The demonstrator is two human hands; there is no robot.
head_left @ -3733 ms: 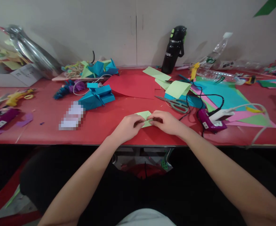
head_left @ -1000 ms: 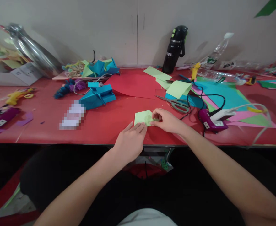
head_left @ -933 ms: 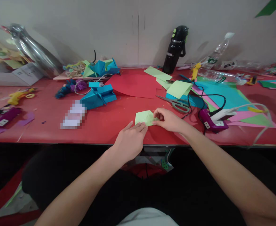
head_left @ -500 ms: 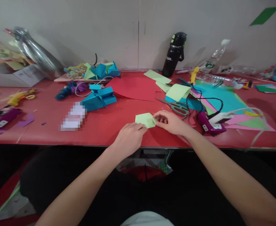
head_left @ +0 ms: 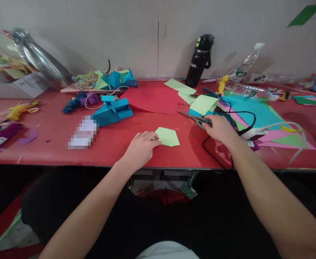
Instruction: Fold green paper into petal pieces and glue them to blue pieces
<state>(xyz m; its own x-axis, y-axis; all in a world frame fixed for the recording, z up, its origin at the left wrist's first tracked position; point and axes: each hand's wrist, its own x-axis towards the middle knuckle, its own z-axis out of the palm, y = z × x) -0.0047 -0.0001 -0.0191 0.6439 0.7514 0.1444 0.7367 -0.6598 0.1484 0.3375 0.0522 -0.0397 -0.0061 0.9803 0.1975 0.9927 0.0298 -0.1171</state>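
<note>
A folded light-green paper with several straight edges lies near the front of the red table. The fingers of my left hand pinch its left edge. To the right, my right hand has its fingers closed on the handles of grey scissors. Their blades point left and away from me. Just behind the scissors rests a curled pale-green sheet, partly on blue paper.
A blue folded paper model and a blurred white item lie left. A red sheet and black bottle are at the back. On the right, a black cable runs by coloured sheets.
My right hand has left the green paper, moved right and back, and taken hold of the scissors' handles. My left hand has shifted slightly left, to the paper's left edge.
</note>
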